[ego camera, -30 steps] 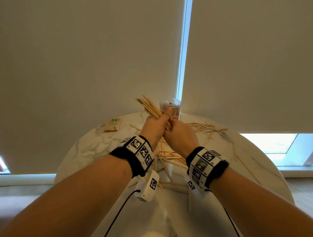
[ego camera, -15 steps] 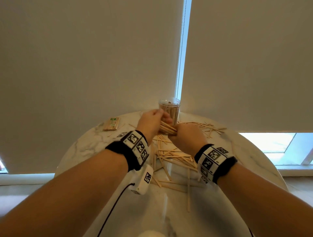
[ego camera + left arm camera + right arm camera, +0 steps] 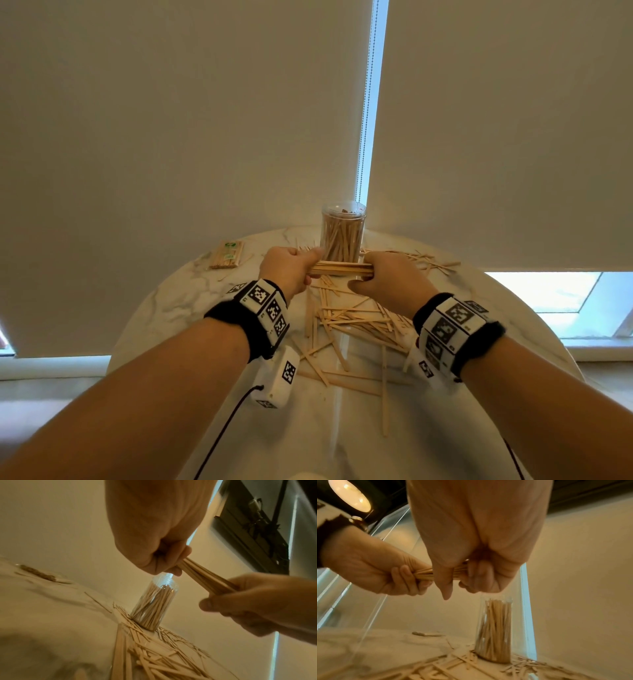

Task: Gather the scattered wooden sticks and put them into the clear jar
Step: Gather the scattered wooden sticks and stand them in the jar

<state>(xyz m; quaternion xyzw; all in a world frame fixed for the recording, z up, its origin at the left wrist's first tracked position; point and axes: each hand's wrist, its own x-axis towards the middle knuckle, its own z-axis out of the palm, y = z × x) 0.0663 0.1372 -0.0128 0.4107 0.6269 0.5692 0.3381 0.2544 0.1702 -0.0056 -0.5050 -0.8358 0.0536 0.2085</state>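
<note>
A bundle of wooden sticks (image 3: 339,268) lies level in the air just in front of the clear jar (image 3: 342,233). My left hand (image 3: 291,267) grips its left end and my right hand (image 3: 383,277) grips its right end. The left wrist view shows the same bundle (image 3: 205,577) running between the left hand (image 3: 164,561) and the right hand (image 3: 248,599), above the jar (image 3: 154,604). In the right wrist view the right hand (image 3: 471,577) curls round the sticks (image 3: 426,573) over the jar (image 3: 494,631), which holds several upright sticks. Many loose sticks (image 3: 356,318) lie scattered on the marble table (image 3: 178,301).
A wrapped pack of sticks (image 3: 227,254) lies at the table's far left. More loose sticks (image 3: 428,260) spread to the right of the jar. Roller blinds hang close behind the round table, with a bead chain (image 3: 364,120) between them.
The bundle, first tilted up to the left in my left hand, has come down and turned level. My hands moved apart, each now gripping one end.
</note>
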